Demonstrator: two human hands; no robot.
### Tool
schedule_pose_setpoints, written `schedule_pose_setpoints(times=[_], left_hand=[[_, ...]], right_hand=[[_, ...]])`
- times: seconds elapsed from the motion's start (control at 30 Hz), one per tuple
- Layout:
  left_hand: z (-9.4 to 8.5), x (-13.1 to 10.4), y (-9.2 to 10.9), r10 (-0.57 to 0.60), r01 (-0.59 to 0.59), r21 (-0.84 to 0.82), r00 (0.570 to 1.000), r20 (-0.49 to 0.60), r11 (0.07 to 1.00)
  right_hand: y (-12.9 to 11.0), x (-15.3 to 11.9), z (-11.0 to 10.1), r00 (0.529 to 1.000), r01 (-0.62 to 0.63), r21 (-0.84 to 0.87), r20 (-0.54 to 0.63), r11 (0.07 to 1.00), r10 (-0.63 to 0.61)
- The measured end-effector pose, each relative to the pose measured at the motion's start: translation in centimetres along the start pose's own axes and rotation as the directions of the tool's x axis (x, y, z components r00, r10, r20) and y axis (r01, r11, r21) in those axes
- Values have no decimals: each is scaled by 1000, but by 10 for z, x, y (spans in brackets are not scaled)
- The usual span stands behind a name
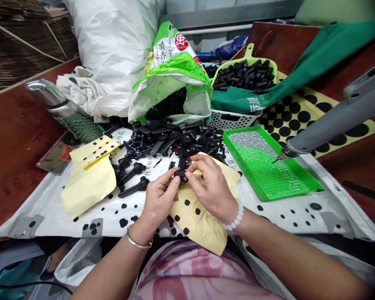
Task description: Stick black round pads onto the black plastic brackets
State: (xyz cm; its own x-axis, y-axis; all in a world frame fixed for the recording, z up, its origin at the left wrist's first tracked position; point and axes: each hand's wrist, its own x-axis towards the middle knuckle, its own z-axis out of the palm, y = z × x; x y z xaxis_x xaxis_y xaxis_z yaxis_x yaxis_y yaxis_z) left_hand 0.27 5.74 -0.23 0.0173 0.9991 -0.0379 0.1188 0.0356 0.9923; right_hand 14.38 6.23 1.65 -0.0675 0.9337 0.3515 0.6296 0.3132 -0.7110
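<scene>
Between my two hands is a black plastic part with a rounded end, held over the table's middle. My left hand pinches it with thumb and fingers. The fingertips of my right hand are pinched together at its other side; whether a small piece is between them I cannot make out. Under my right hand lies a yellow backing sheet with black round stickers, hanging past the table's front edge. Behind my hands is a heap of similar black handle-shaped parts, several lying loose to the left.
At right stand a green tray of small screws and an electric screwdriver. Another sticker sheet, a phone and a flask lie left. Behind are an opened bag and a yellow-green scoop of black pieces.
</scene>
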Motion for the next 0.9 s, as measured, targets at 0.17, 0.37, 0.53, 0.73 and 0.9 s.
schedule_pose_setpoints(times=[0.17, 0.37, 0.53, 0.73, 0.9], left_hand=[[-2, -1, -2, 13, -13, 12, 1000, -3, 1000], [-3, -4, -3, 83, -79, -36, 991, 109, 996], [-7, -2, 0, 45, -34, -161, 997, 65, 986], [-7, 4, 0, 43, -24, -303, 997, 58, 953], [-4, 6, 1, -29, 44, -318, 998, 54, 947]], right_hand=[[5, 8, -2, 989, -146, 152, 43, 977, 141], [1, 18, -4, 911, -359, 526, 377, 771, 167], [4, 18, -11, 870, -420, 636, 485, 647, 88], [2, 7, -4, 935, -284, 603, 348, 745, 75], [-1, 3, 1, 938, -186, 562, 345, 806, -24]])
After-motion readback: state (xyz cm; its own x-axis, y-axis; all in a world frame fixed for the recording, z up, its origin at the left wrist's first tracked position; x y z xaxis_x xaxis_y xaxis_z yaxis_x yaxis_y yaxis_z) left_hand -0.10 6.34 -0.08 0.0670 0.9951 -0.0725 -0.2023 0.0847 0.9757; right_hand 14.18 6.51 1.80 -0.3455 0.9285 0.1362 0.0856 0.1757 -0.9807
